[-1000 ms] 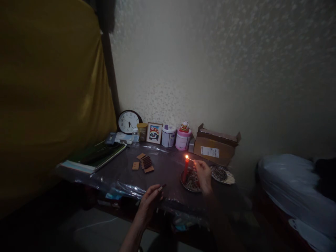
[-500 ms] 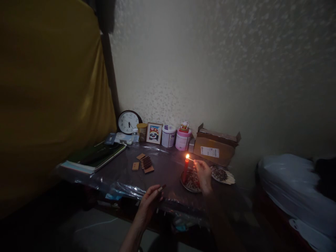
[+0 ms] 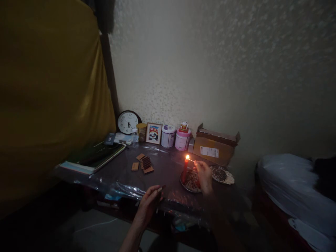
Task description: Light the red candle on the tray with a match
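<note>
A lit red candle (image 3: 185, 168) stands in a round dish (image 3: 191, 182) on the dark, plastic-covered table (image 3: 168, 168). My right hand (image 3: 203, 175) pinches a thin stick (image 3: 191, 160) whose tip is at the flame. My left hand (image 3: 149, 203), nearer the table's front edge, is closed on a small flat brown piece (image 3: 161, 188). More brown pieces (image 3: 145, 163) lie in a small pile at the table's middle. A second plate (image 3: 222, 174) heaped with thin sticks sits right of the dish.
Along the wall stand a clock (image 3: 127, 122), a framed panda picture (image 3: 153, 133), two tubs (image 3: 175, 137) and an open cardboard box (image 3: 215, 144). Books (image 3: 94, 156) lie at the table's left. A yellow cloth (image 3: 47, 98) hangs left; a white bundle (image 3: 291, 185) lies right.
Almost nothing has moved; both hands hold their places, with the stick still at the candle flame. The view has shifted very slightly.
</note>
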The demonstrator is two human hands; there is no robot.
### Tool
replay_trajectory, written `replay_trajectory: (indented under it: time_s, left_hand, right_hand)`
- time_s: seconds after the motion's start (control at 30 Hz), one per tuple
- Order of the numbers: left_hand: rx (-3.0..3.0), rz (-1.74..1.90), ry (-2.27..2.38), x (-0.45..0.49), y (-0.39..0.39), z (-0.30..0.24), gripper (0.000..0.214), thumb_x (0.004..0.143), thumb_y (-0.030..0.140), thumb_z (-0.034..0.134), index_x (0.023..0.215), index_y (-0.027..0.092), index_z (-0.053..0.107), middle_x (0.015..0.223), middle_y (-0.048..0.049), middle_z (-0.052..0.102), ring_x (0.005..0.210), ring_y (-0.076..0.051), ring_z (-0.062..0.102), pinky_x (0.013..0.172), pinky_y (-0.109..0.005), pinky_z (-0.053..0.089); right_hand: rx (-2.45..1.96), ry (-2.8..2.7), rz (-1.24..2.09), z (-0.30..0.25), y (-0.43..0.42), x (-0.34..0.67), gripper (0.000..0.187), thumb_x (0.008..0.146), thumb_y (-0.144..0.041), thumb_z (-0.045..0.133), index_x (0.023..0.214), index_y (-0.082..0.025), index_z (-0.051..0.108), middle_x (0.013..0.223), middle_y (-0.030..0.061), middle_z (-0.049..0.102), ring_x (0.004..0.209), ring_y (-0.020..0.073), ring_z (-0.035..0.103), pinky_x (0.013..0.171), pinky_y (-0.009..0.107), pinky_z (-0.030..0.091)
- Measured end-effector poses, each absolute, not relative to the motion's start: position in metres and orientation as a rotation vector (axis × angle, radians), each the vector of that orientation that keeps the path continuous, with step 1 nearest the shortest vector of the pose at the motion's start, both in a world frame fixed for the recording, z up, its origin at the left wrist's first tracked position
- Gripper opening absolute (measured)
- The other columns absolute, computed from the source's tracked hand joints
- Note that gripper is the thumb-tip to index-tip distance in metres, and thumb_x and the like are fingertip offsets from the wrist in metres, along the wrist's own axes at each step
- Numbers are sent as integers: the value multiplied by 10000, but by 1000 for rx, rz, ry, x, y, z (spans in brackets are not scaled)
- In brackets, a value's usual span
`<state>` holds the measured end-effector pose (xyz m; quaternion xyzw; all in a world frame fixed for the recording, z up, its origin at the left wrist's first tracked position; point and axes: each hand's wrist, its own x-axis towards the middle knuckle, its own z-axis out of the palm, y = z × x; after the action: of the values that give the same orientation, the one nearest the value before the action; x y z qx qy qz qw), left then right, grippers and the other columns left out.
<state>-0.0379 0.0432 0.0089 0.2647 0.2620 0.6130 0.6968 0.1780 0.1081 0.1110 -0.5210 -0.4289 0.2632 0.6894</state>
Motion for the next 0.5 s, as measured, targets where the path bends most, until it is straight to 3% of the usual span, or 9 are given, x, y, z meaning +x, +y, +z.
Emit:
replay_trajectory:
  time_s: [0.33,0.5]
  left_hand:
    - [577,1373,600,-37,44,11,234,697,275,694,909,186,650,947,-61,682,831,-172,607,775,-298,449]
    - [584,1364,597,-37,44,10,243,695,288,692,912,189,648,1004,-70,676,847,-176,610,786,-311,449]
  right_hand:
    - [-1092,-910,657,117,101,178,154,623,-318,673,632,-170,635,595,-24,601,546,125,542,540,254,441]
    - [-987,-863,732,153,79,194,208,611,-375,693,655,-190,607,642,-28,583,532,97,515,516,232,446]
